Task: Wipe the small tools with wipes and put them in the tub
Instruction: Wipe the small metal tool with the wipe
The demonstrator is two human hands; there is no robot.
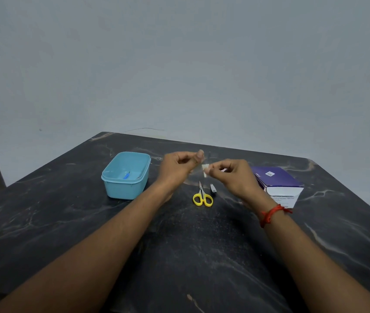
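- Now, one blue tub (pixel 121 188) sits on the table (pixel 179 256), one small blue tool (pixel 126 175) inside.
- Right of the tub: one pair of yellow scissors (pixel 202 198), one nail clipper (pixel 213 189), then one purple box (pixel 277 180).
- Right hand (pixel 232 175) pinches one white wipe (pixel 205 170).
- Left hand (pixel 178 164), fingers curled, meets it; its hold is too blurred to tell.

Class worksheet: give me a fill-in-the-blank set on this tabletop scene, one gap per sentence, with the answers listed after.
1. The scissors lying on the table have ____ handles.
2. The light blue tub holds ____ small tool.
3. The right hand pinches a small ____ wipe.
4. The purple-and-white box stands on the ____ side of the table, as the person sees it.

Missing words: yellow; one; white; right.
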